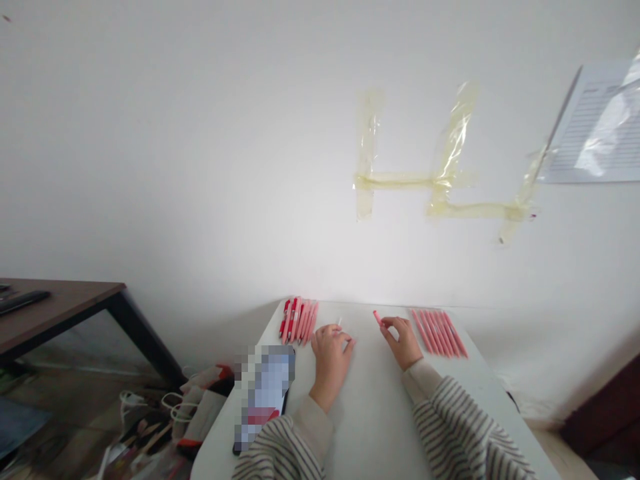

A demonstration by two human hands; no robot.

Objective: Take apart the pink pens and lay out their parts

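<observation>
Between the thumb and fingers of my right hand (403, 345) is a short pink pen part (377, 318), its end pointing up and left. My left hand (331, 357) is closed over the white table (373, 413), fingers bent. A thin whitish piece (340, 321) sticks out past its fingertips; the rest of it is hidden by the hand. Left of that hand lies a bunch of red and pink pens (299, 321), some with clips. To the right of my right hand, several pink pens (440, 333) lie side by side in a slanted row.
A phone (265, 400) with a blurred-out screen lies at the table's left edge. White wall stands behind, bearing yellowed tape (400, 180) and a paper sheet (595, 127). On the left are a brown desk (60, 300) and bags (200, 407) on the floor.
</observation>
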